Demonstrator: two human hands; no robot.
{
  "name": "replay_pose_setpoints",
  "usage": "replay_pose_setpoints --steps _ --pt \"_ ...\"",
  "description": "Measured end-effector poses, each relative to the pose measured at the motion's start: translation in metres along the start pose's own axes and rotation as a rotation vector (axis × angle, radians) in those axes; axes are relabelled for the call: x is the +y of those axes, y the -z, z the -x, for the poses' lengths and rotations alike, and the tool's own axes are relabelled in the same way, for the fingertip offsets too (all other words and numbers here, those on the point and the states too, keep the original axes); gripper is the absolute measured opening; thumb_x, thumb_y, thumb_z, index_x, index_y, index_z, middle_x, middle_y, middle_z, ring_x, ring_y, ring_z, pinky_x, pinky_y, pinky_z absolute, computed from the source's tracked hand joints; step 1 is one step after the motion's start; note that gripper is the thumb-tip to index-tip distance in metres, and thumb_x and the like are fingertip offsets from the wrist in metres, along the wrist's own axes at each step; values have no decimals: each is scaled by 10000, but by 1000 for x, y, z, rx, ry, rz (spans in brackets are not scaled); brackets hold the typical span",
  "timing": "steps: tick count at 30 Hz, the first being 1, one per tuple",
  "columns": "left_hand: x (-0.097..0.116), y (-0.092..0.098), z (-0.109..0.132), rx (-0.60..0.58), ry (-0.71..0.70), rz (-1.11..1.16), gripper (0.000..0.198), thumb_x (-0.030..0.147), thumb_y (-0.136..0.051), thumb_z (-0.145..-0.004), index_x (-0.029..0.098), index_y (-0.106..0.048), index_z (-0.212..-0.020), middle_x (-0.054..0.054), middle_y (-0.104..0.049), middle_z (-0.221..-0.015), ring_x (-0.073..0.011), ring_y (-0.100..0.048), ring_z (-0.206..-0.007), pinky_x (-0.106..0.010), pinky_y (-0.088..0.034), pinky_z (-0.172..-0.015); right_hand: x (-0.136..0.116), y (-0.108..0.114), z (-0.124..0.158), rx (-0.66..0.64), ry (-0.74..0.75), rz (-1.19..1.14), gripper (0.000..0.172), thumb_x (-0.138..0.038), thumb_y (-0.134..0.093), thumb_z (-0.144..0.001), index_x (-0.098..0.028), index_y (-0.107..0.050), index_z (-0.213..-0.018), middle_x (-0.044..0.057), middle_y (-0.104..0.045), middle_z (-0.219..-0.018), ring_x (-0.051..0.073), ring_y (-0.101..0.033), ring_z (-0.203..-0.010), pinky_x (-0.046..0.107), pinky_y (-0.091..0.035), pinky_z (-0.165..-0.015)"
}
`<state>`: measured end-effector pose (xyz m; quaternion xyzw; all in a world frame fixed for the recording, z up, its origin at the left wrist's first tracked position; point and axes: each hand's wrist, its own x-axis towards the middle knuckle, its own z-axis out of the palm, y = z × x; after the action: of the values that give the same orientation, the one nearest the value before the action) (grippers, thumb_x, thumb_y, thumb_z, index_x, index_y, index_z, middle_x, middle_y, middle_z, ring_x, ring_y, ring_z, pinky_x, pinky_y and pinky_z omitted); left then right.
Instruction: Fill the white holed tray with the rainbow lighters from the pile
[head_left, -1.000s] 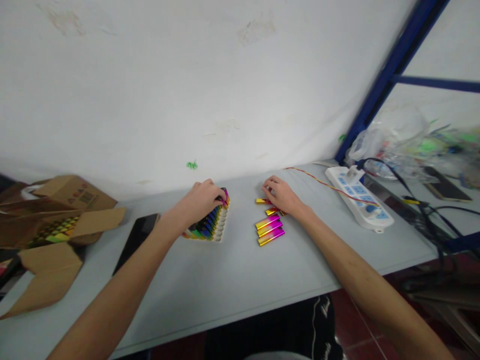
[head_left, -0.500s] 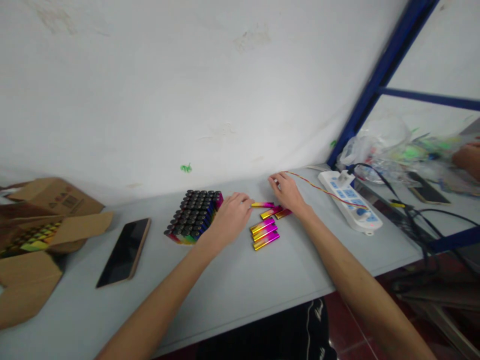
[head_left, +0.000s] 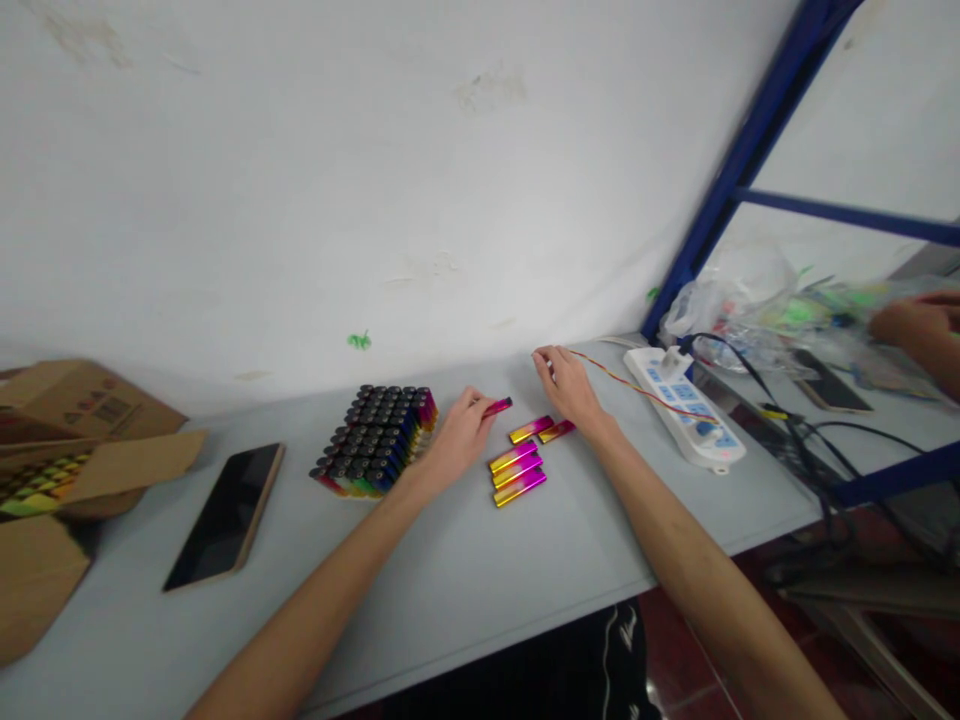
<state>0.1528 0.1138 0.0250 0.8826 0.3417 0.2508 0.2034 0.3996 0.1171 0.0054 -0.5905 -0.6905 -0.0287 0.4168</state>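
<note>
My left hand pinches one shiny pink-and-gold stick just above the grey table. Left of it stands a tray of upright rainbow-coloured sticks with black caps. Several more pink-and-gold sticks lie flat in a row between my hands. My right hand rests on the table behind that row, fingers curled near a red-and-yellow wire; what it holds, if anything, I cannot make out.
A black phone lies at the left, beside open cardboard boxes. A white power strip with cables sits at the right by a blue frame. Another person's hand reaches among plastic bags far right.
My left hand left the tray, crossed right to the loose sticks and picked one up. My right hand shifted slightly back. Another person's hand came into view at the far right.
</note>
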Motion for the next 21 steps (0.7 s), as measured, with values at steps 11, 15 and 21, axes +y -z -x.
replay_pose_setpoints --steps 11,15,21 --pt "14 3 47 42 498 1095 541 729 -655 -862 199 -563 -918 103 -358 -569 -66 -266 -454 -189 -209 -458 -5 -7 5 -53 59 -51 385 -479 -368 -1117 -211 -641 -1073 114 -687 -987 263 -645 -877 405 -515 -836" --pt "17 7 47 6 565 1249 634 795 -585 -851 188 -515 -682 71 -346 -537 -70 -284 -456 -201 -260 -460 -6 -7 6 -70 62 -62 381 -482 -379 -1115 -210 -641 -1071 110 -688 -990 248 -646 -842 390 -513 -813" --pt "17 11 50 -33 628 1384 610 716 -500 -909 219 -381 -576 83 -240 -505 -75 -194 -435 -203 -198 -426 -8 -6 7 -82 62 -56 384 -488 -386 -1109 -210 -644 -1052 107 -681 -972 243 -643 -813 385 -518 -799"
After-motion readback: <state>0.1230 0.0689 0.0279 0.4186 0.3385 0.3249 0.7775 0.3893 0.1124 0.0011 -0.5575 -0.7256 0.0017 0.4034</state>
